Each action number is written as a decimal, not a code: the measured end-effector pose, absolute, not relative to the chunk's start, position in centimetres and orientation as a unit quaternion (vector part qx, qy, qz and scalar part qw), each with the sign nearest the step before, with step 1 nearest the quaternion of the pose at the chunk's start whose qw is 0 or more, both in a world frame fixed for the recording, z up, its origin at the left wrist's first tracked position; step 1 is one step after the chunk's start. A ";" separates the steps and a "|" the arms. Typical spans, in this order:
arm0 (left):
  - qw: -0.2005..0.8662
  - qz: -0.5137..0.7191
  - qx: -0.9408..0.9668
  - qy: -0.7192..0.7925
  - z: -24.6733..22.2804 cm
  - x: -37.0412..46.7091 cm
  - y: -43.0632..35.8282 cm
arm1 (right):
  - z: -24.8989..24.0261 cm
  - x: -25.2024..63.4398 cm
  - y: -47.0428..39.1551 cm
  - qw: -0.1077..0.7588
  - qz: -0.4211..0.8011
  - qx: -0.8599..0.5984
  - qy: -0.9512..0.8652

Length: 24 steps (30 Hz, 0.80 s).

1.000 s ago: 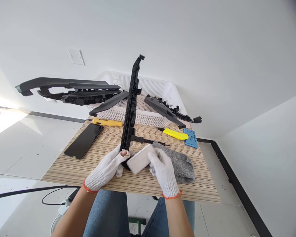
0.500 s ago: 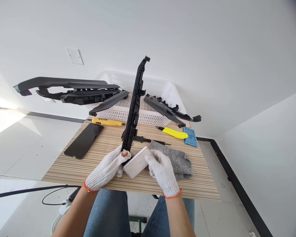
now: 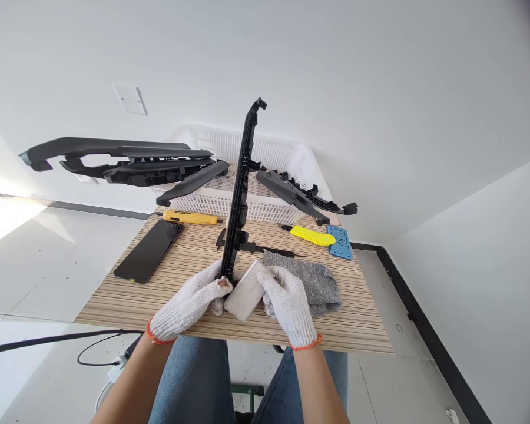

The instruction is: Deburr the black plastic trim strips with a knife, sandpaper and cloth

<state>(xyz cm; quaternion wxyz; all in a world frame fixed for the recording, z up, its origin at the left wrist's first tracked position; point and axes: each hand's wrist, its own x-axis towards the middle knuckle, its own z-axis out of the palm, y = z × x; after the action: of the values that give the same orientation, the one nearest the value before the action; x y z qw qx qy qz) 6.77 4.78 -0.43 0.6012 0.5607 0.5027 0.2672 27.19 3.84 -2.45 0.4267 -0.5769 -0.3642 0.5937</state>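
Observation:
My left hand [image 3: 194,301], in a white knitted glove with an orange cuff, is closed around the lower end of a long black plastic trim piece [image 3: 238,200]. The piece stands nearly upright, its ribbed, clipped side showing. In my gloved right hand [image 3: 288,303] is a flat white rectangular block [image 3: 246,292], pinched by its right edge. The block's left edge lies close to the foot of the trim piece; whether they touch I cannot tell. A folded grey cloth [image 3: 311,285] lies beside and behind my right hand. Past the trim piece rests a black caliper [image 3: 269,251].
A white plastic basket [image 3: 265,206] at the back holds more black trim pieces [image 3: 132,159], which overhang to the left and right. A phone [image 3: 150,251], a yellow screwdriver [image 3: 192,218], a yellow-handled knife [image 3: 312,235] and a blue card-like plate [image 3: 339,242] lie on the table [image 3: 123,306].
The white block has shifted slightly right and turned a little more upright in my right hand. My left hand still grips the trim piece, which has barely moved.

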 end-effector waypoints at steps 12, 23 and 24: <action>0.622 0.262 0.561 0.480 -0.4 7.0 4.8 | -2.5 27.3 3.8 0.424 0.594 -0.573 -0.372; 0.611 0.254 0.588 0.464 -0.9 6.9 5.1 | -2.6 27.4 3.7 0.421 0.597 -0.574 -0.371; 0.613 0.255 0.587 0.462 -0.9 6.9 5.1 | -2.5 27.4 3.6 0.420 0.595 -0.575 -0.373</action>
<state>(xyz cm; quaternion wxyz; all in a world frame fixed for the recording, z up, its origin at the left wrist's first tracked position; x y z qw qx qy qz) 6.95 5.12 -0.91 0.6134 0.5874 0.4620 0.2554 27.37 3.63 -2.53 0.4199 -0.5754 -0.3729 0.5946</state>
